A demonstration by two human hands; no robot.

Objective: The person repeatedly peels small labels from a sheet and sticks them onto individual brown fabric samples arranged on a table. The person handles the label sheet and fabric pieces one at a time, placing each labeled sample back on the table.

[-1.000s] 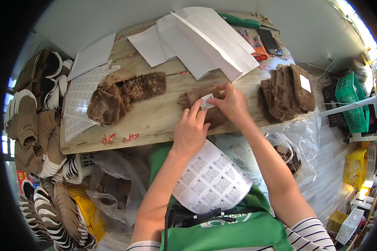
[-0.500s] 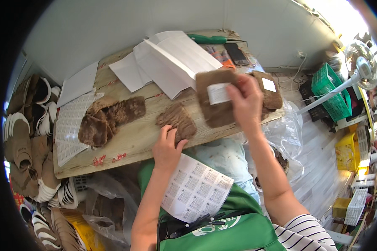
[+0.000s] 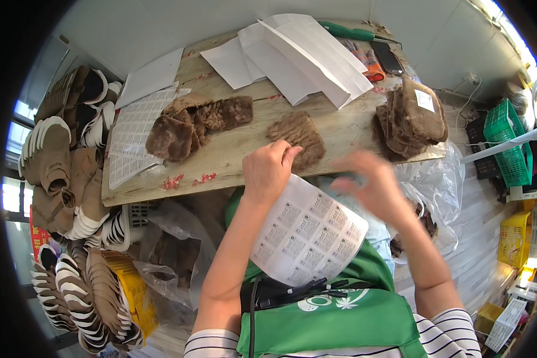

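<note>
My left hand (image 3: 269, 172) is closed, thumb and forefinger pinched together at the near edge of a brown fur piece (image 3: 303, 138) lying on the table. What is between those fingertips, if anything, is hidden. Under that hand, a white sheet of printed square stickers (image 3: 310, 235) rests on my lap. My right hand (image 3: 373, 184) is blurred by motion, its thumb and fingers apart, nothing seen in it, to the right of the sheet. At the table's right end stands a stack of brown fur pieces (image 3: 409, 122); its top piece bears a white label (image 3: 424, 100).
More fur pieces (image 3: 191, 128) lie at the table's left, beside sticker sheets (image 3: 134, 134). White paper sheets (image 3: 298, 53), a phone (image 3: 388, 58) and a green-handled tool (image 3: 346, 31) are at the back. Shoes (image 3: 53, 155) crowd the left; a fan pole (image 3: 507, 142) stands right.
My right hand has let go of the labelled fur piece, now on the right stack, and come back toward the sheet. My left fingers have drawn together into a pinch. The view has shifted.
</note>
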